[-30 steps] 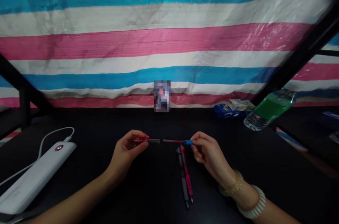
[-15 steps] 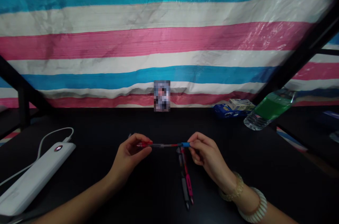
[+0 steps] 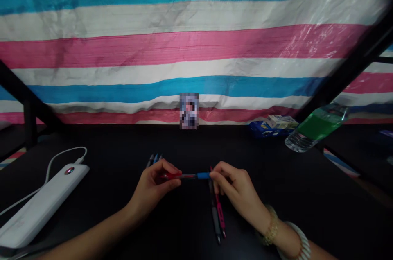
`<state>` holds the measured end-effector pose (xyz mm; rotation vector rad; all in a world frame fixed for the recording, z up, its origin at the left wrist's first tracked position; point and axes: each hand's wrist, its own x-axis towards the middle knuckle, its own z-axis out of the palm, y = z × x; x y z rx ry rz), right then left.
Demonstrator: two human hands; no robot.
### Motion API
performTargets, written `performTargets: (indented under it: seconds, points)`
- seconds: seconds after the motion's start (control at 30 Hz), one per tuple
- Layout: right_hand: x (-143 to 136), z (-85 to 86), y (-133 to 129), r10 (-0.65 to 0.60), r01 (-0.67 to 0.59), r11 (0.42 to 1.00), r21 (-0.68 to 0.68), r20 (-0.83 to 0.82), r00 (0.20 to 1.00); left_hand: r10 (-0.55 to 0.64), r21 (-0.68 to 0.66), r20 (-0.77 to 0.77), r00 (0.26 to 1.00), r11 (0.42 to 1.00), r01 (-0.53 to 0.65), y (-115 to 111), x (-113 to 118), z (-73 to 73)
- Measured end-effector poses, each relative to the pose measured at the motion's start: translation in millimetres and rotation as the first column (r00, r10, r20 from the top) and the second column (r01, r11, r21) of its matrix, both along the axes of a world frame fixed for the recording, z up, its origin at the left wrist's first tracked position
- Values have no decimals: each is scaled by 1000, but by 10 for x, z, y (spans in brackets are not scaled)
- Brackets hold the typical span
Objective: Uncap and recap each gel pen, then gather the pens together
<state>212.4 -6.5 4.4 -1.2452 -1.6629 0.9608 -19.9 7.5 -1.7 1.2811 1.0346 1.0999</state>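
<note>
A pen (image 3: 188, 176) with a red end, a clear middle and a blue part lies level between my two hands, just above the table. Thumb and fingers of my left hand (image 3: 159, 180) pinch its red end. At the other end, my right hand (image 3: 231, 180) grips the blue part (image 3: 202, 175), which meets the clear barrel. Below the right hand lie a grey-gripped pen (image 3: 215, 219) and a pink pen (image 3: 220, 215) side by side, their upper ends partly covered. Behind my left hand, the tips of several pens (image 3: 155, 158) show.
On the left is a white power bank (image 3: 46, 206) with a white cable (image 3: 49, 166). A blue packet (image 3: 262, 129), a small pale box (image 3: 281, 121) and a tilted bottle of green liquid (image 3: 319, 127) stand at the back right. A blurred picture card (image 3: 189, 111) leans against the striped sheet (image 3: 184, 47).
The blue part in my right hand has moved left along the thin refill, up to the clear barrel. My hands are closer together and slightly lower in view. More pens show behind my left hand.
</note>
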Motion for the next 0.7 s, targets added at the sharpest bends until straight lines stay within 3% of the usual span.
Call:
performTargets:
  seconds: [0.1, 0.33, 0.5, 0.7]
  points:
    - [10, 21, -3, 11, -15, 999, 37, 106, 994, 10, -44, 3, 1000, 999, -10, -12, 16, 2]
    - [-14, 41, -10, 110, -113, 992, 48, 75, 991, 93, -125, 57, 994, 989, -85, 15, -4, -77]
    - [11, 38, 13, 112, -119, 992, 42, 155, 982, 49, -122, 29, 998, 991, -46, 14, -3, -78]
    - [19, 32, 28, 71, -81, 992, 94, 108, 992, 91, -119, 66, 994, 989, -83, 10, -1, -66]
